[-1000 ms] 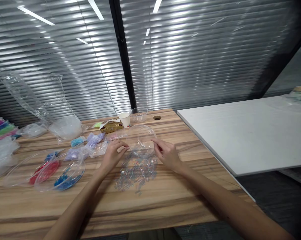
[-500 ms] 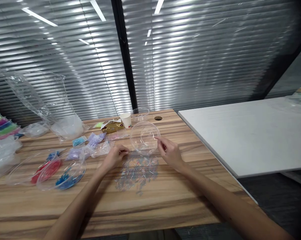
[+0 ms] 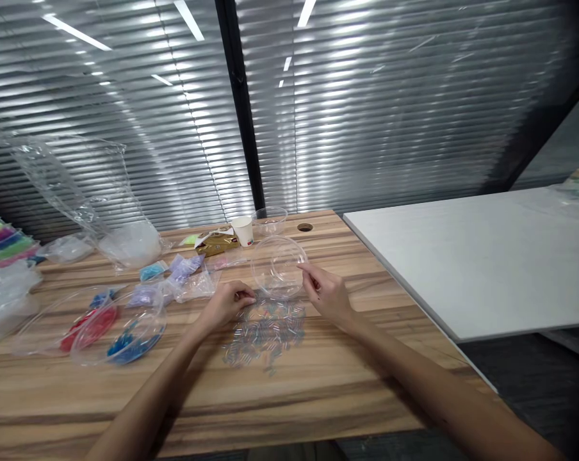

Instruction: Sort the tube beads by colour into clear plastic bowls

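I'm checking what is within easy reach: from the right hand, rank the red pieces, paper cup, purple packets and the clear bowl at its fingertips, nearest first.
From the right hand:
1. Clear bowl, at the fingertips.
2. Paper cup, behind, leftward.
3. Purple packets, farther left.
4. Red pieces, far left.

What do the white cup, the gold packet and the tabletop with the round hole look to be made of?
White cup: probably paper, matte, going by its dull, opaque wall.
Gold packet: foil or metallised film, shiny, with creased highlights.
Brown tabletop: wood or wood-look laminate, streaky grain; which one, I can't tell.
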The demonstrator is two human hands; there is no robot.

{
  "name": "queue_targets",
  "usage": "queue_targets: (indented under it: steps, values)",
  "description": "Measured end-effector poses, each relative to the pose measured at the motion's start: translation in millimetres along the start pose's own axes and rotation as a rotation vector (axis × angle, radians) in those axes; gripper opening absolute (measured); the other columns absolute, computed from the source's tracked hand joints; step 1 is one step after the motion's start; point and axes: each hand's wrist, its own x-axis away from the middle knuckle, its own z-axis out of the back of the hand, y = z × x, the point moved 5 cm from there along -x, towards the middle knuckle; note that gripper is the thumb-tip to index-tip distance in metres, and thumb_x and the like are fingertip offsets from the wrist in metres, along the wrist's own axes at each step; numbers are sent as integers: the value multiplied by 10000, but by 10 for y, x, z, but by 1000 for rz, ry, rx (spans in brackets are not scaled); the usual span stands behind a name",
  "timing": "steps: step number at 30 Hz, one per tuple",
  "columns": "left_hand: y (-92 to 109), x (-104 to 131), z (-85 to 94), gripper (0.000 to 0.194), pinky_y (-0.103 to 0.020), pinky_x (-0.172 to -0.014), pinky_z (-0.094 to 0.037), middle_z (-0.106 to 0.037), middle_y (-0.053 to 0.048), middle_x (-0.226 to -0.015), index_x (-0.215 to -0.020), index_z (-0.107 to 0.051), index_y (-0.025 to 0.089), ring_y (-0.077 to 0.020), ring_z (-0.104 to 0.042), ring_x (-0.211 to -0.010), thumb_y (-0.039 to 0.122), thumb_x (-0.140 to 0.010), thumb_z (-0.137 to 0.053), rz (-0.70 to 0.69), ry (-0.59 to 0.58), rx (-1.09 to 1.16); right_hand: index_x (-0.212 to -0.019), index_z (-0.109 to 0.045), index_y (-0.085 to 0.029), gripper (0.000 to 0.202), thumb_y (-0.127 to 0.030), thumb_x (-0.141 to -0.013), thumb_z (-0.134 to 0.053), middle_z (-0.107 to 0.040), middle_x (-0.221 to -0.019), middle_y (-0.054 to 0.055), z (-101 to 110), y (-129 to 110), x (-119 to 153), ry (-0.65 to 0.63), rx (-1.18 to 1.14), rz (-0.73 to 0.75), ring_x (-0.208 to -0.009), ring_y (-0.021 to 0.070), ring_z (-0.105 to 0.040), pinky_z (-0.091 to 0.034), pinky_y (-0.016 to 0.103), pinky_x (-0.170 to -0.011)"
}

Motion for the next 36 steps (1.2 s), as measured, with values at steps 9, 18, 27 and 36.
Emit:
queue_targets:
  steps: [9,18,27,36]
  values:
    - [143,45,-16,133,-235,-699,-433,-629,-65,-841,-823,-671,137,-150,-567,-762,171,-738,-575,-46,-2,-70,-1029,-594,-163,254,-133,-838,-429,-672,-855,28,-19,-11,6,-3,12,13,-584,95,-577,-452,208,-589]
    - [182,44,25,148,-234,-721,-418,-641,-56,-839,-812,-680,144,-153,-567,-781,152,-759,-542,-57,19,-73,-1029,-594,-155,256,-122,-837,-428,-672,-876,29,-16,-11,9,-6,23,19,-590,94,-579,-447,207,-588]
    - [241,64,2,207,-238,-742,-420,-639,-47,-853,-859,-696,174,-161,-571,-808,123,-715,-556,-97,-71,-133,-1022,-601,-159,258,-130,-835,-426,-673,-847,29,-20,-15,3,-11,22,15,-576,96,-577,-448,208,-576]
    - [87,46,25,138,-236,-681,-423,-630,-55,-812,-773,-653,137,-161,-569,-756,113,-655,-586,1,-38,-98,-1014,-603,-152,244,-121,-835,-440,-672,-832,24,-12,-5,11,4,23,26,-587,92,-574,-429,203,-571]
